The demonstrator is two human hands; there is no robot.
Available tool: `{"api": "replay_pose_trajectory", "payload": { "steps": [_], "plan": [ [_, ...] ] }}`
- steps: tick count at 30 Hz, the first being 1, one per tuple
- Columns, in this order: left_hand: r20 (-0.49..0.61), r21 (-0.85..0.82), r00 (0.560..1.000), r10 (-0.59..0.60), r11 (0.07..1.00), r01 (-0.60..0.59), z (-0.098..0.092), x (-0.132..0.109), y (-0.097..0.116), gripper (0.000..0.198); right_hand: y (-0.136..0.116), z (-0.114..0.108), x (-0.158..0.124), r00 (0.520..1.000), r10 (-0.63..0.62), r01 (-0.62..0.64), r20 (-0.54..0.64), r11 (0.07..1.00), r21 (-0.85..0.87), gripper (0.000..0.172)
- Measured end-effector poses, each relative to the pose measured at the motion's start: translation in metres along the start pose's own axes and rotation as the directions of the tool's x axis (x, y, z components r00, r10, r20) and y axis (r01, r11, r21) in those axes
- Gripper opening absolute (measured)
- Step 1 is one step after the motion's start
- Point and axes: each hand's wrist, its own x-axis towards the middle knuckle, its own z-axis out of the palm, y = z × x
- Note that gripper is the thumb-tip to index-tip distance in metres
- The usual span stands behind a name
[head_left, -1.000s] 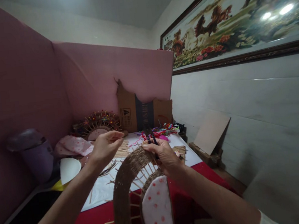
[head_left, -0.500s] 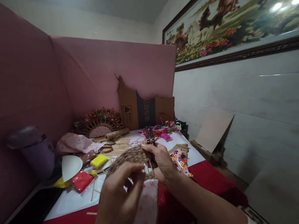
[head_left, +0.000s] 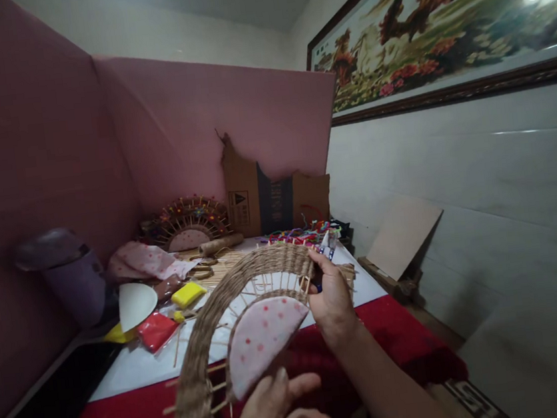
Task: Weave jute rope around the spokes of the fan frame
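A half-round woven fan [head_left: 206, 324] of brown twisted cord on thin wooden sticks spans the middle of the head view. At its centre sits a half-disc of white cloth with red dots [head_left: 263, 338]. My right hand [head_left: 333, 300] is closed on the fan's right end. Also in this hand is a pair of pliers [head_left: 329, 247], mostly covered by the fingers. Below the half-disc, my left hand [head_left: 284, 413] has its fingers apart and holds nothing. Its thumb is close to the cloth's lower edge; whether it touches, I cannot tell.
Behind stand a similar decorated fan [head_left: 190, 226] and torn cardboard [head_left: 278, 202]. To the left lie a white half-disc [head_left: 137, 305], red packet [head_left: 155, 330], yellow packet [head_left: 188, 293] and dark tray [head_left: 54, 402]. Colourful strands [head_left: 296, 234] lie at the back.
The fan has turned its face into view and come up nearer. My left hand has moved down and right and spread its fingers. My right hand has shifted right, the pliers tilting right.
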Motion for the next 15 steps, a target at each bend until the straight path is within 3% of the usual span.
{"api": "replay_pose_trajectory", "payload": {
  "steps": [2, 5, 8, 11, 15],
  "plan": [
    [-0.058, -0.036, 0.998, 0.036, 0.999, -0.038, 0.002, 0.003, 0.011, 0.031, 0.002, -0.01, 0.0, 0.999, -0.048, 0.048, -0.005, 0.999, 0.011, 0.018],
    [-0.175, -0.016, 0.966, 0.191, 0.98, -0.197, 0.002, 0.012, 0.029, 0.018, 0.006, -0.025, -0.005, 0.993, -0.114, 0.114, -0.026, 0.993, 0.003, 0.02],
    [-0.263, -0.044, 0.913, 0.313, 0.941, -0.335, 0.002, 0.029, 0.04, 0.015, 0.018, -0.041, -0.012, 0.994, -0.056, 0.054, -0.089, 0.998, -0.024, 0.021],
    [-0.309, -0.131, 0.908, 0.284, 0.932, -0.337, 0.007, 0.046, 0.038, 0.017, 0.035, -0.055, -0.018, 0.988, 0.001, -0.012, -0.152, 0.997, -0.071, 0.02],
    [-0.275, -0.202, 0.935, 0.222, 0.938, -0.282, 0.023, 0.056, 0.026, 0.015, 0.05, -0.066, -0.033, 0.993, 0.077, -0.086, -0.091, 0.991, -0.098, 0.018]
  ]
}}
